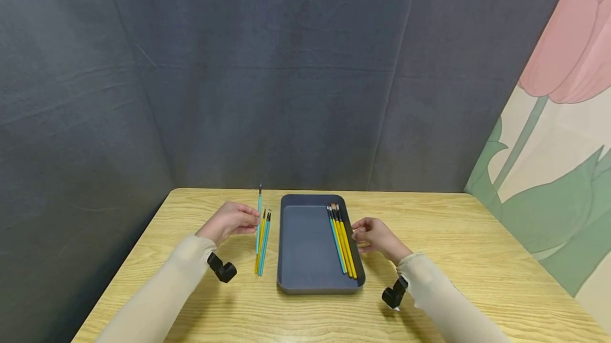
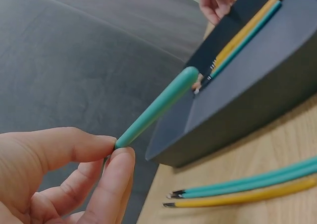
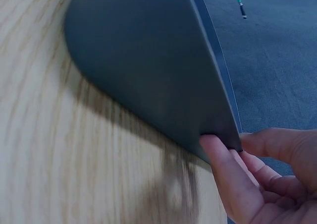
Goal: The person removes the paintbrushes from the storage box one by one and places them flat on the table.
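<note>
My left hand (image 1: 233, 221) pinches a teal-handled paintbrush (image 2: 158, 107) between thumb and fingertips, left of the dark grey tray (image 1: 305, 245). Its bristle end points away and its handle end towards me. Beside it on the table lie a yellow paintbrush (image 2: 247, 198) and teal paintbrushes (image 1: 264, 245), side by side. At the tray's right side, my right hand (image 1: 376, 238) grips the wall, thumb at the rim and fingers against the outer face (image 3: 148, 50). Along the inside of that wall lie a teal paintbrush (image 1: 337, 242) and yellow paintbrushes (image 1: 347, 247).
The tray stands on a light wooden table (image 1: 429, 221). A dark grey curtain (image 1: 286, 78) hangs behind and to the left. On the right is a wall with a painted pink tulip (image 1: 563, 41).
</note>
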`<state>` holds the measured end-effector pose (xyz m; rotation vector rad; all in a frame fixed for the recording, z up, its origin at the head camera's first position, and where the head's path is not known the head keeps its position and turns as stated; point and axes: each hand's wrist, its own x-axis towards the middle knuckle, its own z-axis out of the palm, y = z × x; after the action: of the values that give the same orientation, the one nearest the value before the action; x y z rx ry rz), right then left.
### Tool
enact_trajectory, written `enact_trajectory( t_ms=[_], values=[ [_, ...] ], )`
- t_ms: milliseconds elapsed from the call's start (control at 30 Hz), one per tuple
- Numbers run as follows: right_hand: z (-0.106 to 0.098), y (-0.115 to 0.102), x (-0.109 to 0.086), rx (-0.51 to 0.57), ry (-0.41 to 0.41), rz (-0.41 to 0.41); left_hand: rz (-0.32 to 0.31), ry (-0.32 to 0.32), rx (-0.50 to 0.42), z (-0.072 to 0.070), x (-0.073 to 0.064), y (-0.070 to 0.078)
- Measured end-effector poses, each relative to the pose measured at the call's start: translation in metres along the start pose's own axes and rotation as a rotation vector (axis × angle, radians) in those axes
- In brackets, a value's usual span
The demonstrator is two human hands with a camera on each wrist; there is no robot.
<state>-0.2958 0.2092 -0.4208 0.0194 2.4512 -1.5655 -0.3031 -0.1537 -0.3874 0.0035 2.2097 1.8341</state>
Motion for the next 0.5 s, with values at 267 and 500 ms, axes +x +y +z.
enact_trajectory(
  t_ms=[267,500],
  values=[
    [0.000,0.000,0.001,-0.005,0.007,0.006,-0.031,-0.002,0.026,-0.001,0.003,-0.014],
    [0.000,0.000,0.002,-0.004,0.010,0.018,-0.056,0.013,0.029,0.002,0.005,-0.024]
  ],
)
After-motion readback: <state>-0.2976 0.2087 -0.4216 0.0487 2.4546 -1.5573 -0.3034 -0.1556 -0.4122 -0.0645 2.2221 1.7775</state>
